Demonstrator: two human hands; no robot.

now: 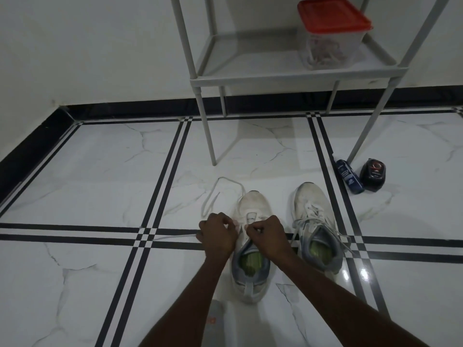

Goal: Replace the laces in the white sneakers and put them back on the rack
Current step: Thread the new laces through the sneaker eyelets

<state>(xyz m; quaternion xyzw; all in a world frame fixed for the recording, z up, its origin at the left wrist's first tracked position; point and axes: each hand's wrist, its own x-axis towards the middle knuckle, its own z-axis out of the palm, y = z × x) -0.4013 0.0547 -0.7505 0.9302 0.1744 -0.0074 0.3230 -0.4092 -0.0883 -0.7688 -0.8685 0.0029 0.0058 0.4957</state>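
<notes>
Two white sneakers stand side by side on the tiled floor, toes pointing away from me. The left sneaker [253,204] has most of its eyelets bare, and a white lace [215,194] loops out on the floor past its toe and trails left. My left hand [218,234] pinches the lace at the shoe's left edge. My right hand [266,235] pinches the lace at the right edge of the tongue. The right sneaker [313,221] is laced loosely, its ends lying slack. The grey rack [288,76] stands behind the shoes.
A clear box with a red lid [330,33], holding laces, sits on the rack's lower shelf. A blue bottle [349,179] and a black container [372,176] lie on the floor by the rack's right front leg. A wall with black skirting runs behind.
</notes>
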